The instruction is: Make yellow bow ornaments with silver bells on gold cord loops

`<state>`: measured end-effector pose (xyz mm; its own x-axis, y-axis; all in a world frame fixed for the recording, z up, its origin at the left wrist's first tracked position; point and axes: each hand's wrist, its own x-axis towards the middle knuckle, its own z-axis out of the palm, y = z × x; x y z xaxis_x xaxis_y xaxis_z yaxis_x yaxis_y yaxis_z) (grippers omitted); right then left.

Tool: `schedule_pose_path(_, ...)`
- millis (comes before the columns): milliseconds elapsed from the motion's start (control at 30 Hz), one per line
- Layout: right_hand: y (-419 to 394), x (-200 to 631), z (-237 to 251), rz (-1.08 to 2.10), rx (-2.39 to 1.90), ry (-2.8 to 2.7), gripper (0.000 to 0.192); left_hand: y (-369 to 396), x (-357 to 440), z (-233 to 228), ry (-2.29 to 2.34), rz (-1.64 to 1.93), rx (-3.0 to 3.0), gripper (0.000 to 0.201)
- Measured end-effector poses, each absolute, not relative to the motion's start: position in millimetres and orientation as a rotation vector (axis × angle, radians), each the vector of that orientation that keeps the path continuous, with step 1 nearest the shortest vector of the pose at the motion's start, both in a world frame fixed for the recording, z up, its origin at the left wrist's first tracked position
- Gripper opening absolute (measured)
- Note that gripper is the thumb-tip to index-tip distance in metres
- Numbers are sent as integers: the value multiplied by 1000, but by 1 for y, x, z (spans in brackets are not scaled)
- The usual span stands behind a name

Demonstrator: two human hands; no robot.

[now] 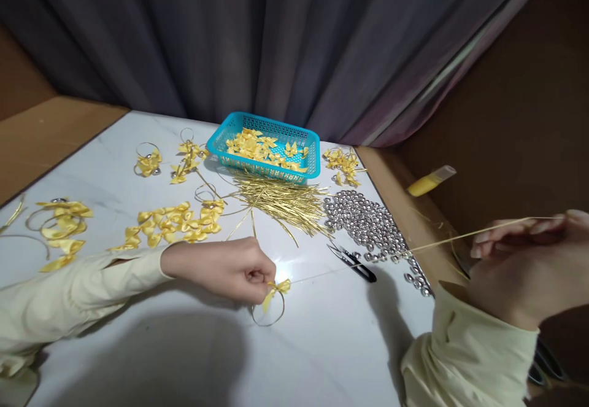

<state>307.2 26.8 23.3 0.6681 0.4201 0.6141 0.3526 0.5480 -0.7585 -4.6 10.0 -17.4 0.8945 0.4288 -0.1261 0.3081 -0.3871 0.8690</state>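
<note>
Pinching the yellow bow (282,285) above the tabletop (331,345), the left hand (225,269) is closed; the right hand (529,266) grips the taut thread (460,236). Excess tension could snap it or dislodge the bow.

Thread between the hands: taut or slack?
Taut: the thread runs nearly straight, without visible sag, from the yellow bow at the left hand to the right hand.

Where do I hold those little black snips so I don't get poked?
I'd probably grip the snips by their black handles, coming from the near right: that end lies nearest you, while the pointed blades face away to the left.
</note>
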Motion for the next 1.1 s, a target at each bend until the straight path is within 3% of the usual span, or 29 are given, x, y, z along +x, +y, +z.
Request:
schedule_pose_path(333,33,289,14,12,-1000,-933,25,17,-10,-21,599,-17,1698,11)
schedule_pose_path(433,29,275,16,80,-995,-930,19,19,-9,-21,589,-76,1577,19)
schedule_pose_path(667,4,236,3,1003,-906,-1228,8,23,-10,-17,539,-45,1412,24)
schedule_pose_path(767,-5,216,-9,1449,-880,-1367,31,24,-11,-17,515,-41,1389,23)
schedule_pose_path(833,-9,206,-13,1552,-902,-1463,23,24,-12,-17,499,-36,1378,23)
schedule_pose_path(900,-12,202,-14,1550,-1000,-1692,4,25,-13,-16,499,-31,1371,23)
schedule_pose_path(967,-15,201,-13,1480,-1091,-1920,18,26,-14,-16,512,-31,1368,23)
schedule_pose_path(1100,-18,201,-15,1359,-1099,-2070,22,28,-16,-17,538,-39,1384,23)
